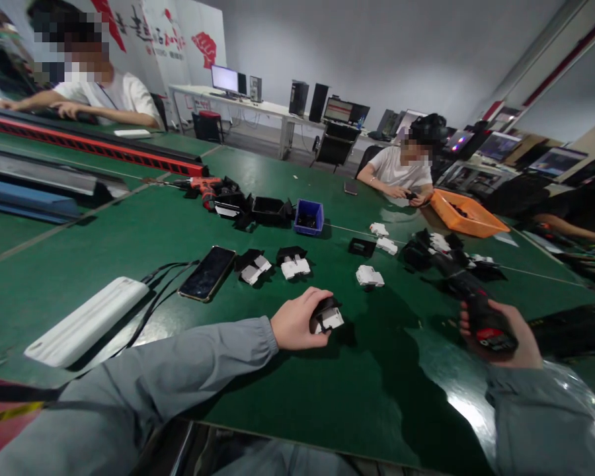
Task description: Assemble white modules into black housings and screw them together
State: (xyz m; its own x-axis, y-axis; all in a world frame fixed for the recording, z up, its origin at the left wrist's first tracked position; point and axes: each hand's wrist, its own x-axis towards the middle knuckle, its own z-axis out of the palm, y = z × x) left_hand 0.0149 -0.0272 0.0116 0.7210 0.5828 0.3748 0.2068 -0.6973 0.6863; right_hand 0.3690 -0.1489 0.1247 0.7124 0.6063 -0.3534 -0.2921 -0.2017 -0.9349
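My left hand [297, 322] rests on the green table [129, 244] and grips a small black and white plastic part [326, 317], pressing it against the tabletop. My right hand [506, 334] holds a red and black electric screwdriver [469, 297] by its handle, its nose pointing away toward a pile of black and white parts [441, 250]. The two hands are apart, the screwdriver well to the right of the held part. Three similar parts [369, 276] lie loose just beyond my left hand.
A phone [208, 272] and a white power bank [84, 322] with black cables lie at left. A blue bin [309, 217], black trays and another red screwdriver [203, 187] sit farther back. An orange tray [469, 215] is by a seated person [401, 170]; another person [104, 92] sits far left.
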